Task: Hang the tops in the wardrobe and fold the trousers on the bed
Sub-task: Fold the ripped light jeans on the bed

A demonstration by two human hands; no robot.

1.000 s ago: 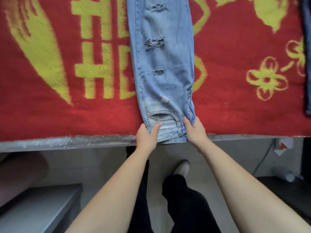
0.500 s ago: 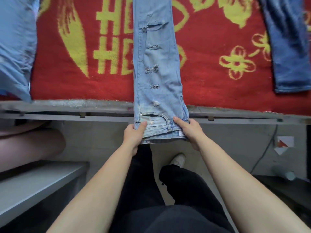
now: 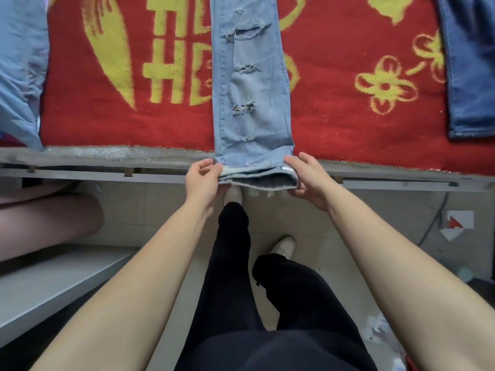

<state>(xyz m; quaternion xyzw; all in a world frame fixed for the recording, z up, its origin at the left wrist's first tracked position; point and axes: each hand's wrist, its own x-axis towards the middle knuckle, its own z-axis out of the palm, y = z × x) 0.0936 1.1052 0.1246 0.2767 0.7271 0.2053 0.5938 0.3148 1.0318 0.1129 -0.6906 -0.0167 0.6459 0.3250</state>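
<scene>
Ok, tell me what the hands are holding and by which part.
The light-blue ripped jeans, by their near end at the edge of the bed: the left hand pinches its left corner, the right hand its right corner.

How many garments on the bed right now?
3. Ripped light jeans in the centre, near end gripped by the left hand and right hand; dark blue jeans at the right edge; a pale blue garment at the left edge. More may lie outside the frame.

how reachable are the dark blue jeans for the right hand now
Probably not yet: the right hand grips the light jeans, though only bare red blanket lies before the dark blue jeans.
</scene>
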